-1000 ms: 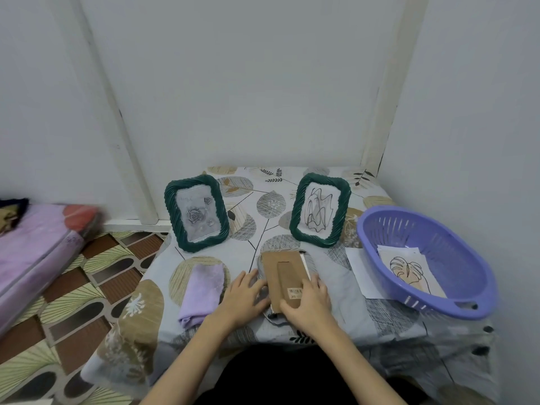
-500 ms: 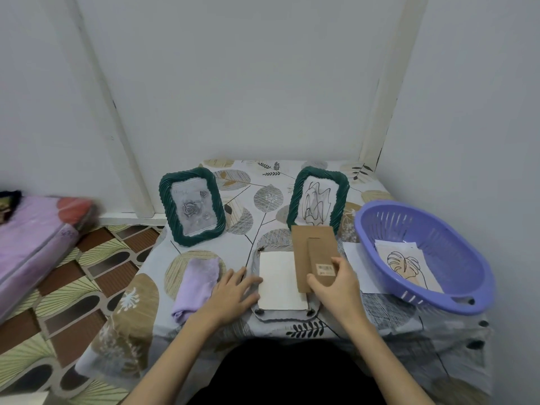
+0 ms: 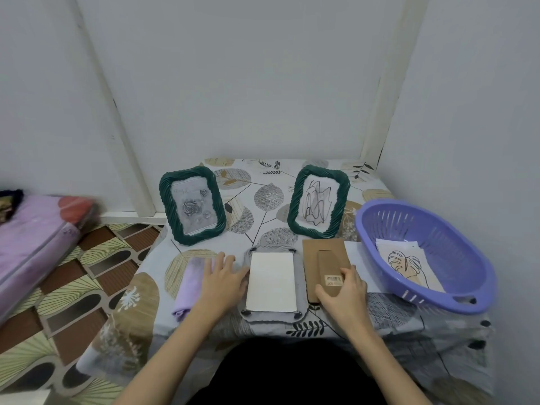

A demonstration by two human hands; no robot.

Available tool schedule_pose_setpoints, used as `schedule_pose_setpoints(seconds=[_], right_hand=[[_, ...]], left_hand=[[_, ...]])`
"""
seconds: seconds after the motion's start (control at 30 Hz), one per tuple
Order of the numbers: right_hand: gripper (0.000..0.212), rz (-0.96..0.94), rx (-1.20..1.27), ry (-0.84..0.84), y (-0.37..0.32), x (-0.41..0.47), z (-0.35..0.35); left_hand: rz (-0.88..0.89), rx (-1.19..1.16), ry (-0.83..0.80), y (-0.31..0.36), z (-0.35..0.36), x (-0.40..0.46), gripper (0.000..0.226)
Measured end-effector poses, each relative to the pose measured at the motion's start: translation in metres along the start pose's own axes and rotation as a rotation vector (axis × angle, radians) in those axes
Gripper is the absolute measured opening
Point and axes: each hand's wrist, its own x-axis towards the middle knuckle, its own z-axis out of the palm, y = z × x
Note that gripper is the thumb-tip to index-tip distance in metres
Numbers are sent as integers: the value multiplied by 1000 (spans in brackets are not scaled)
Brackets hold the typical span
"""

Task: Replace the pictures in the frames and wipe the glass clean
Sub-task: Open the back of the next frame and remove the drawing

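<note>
Two bare forearms, no sleeves visible, end in the left hand [image 3: 222,280] and right hand [image 3: 344,290]. No rings, watch or bracelets. Black clothing [image 3: 289,372] at six o'clock.

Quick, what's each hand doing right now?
Left hand: open, fingers flat, resting by the face-down frame and on the purple cloth.
Right hand: holding the brown backing board on the table.

The left hand [image 3: 223,276] covers part of the purple cloth [image 3: 188,285]. The right hand [image 3: 343,290] hides the cardboard backing's [image 3: 324,263] near corner. The mattress [image 3: 35,244] at the left edge is blurred and cut off — the label [image 3: 333,279] print is too small to read.
</note>
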Motion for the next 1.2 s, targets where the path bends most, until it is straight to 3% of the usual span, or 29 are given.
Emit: schedule_pose_setpoints(seconds=[0.07,0.2,0.47,0.6,0.7,0.83,1.03,1.2], right_hand=[[62,-14,-40,-16,-2,-2,6],[65,-26,-117,-38,-7,-7,23],[82,-87,-355,11,2,-15,40],[88,-113,-401,34,2,-14,43],[79,-191,-379,-2,-3,-15,42],[70,-368,-426,-168,-8,-18,42],[72,-392,-481,-233,-10,-18,39],[75,-387,-509,-259,-12,-16,39]], left_hand=[[18,-23,-41,-15,1,-1,50],[-41,-152,-113,-33,1,-9,96],[-47,-293,-127,-36,2,-10,93],[-47,-324,-115,-37,1,-7,68],[-6,-423,-17,-30,-1,-4,101],[90,-531,-52,-24,2,7,133],[154,-519,-163,-21,5,12,140],[161,-690,-121,-15,-3,8,121]])
